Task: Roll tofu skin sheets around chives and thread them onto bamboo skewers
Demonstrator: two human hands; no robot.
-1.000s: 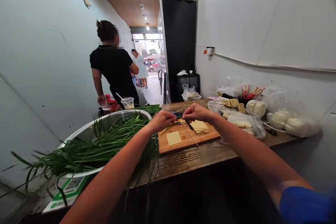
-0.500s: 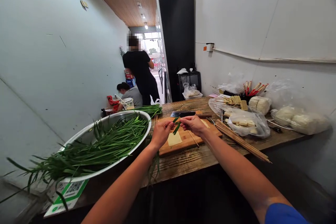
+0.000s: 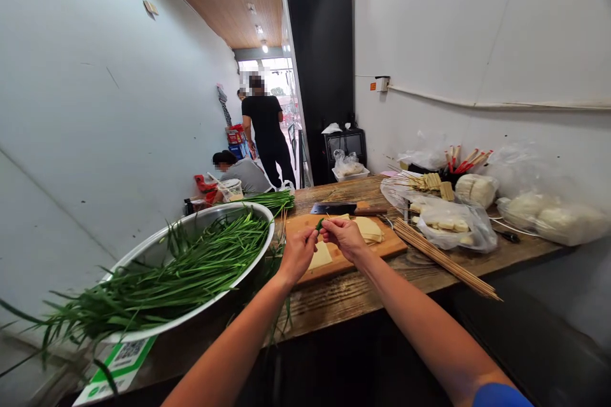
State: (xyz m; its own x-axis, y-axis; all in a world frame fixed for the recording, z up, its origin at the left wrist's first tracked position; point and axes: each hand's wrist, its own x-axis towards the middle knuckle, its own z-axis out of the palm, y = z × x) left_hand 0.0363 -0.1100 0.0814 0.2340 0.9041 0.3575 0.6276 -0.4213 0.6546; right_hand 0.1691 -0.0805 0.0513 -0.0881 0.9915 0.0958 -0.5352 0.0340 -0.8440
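Observation:
Over the wooden cutting board (image 3: 356, 261), my left hand (image 3: 296, 253) is closed in a pinch on a small folded bundle of garlic chives (image 3: 319, 224). The fingers of my right hand (image 3: 344, 236) also pinch this bundle from the other side, and the two hands nearly touch. Below them a pale square tofu sheet (image 3: 321, 255) lies on the board. A stack of similar sheets (image 3: 369, 229) sits behind my right hand. At the board's far edge lies a cleaver (image 3: 334, 208) with a wooden handle.
At left stands a large metal basin (image 3: 191, 323) of long chives. Bamboo skewers (image 3: 443, 257) lie right of the board, near bagged tofu pieces (image 3: 446, 224) and other plastic bags (image 3: 554, 216). Farther back, a person in black (image 3: 265, 124) stands and another in grey (image 3: 245, 173) sits low.
My hands have come closer together, and the chives between them are now a smaller, tighter bundle. The stack of sheets shows more. The person in black has moved farther off.

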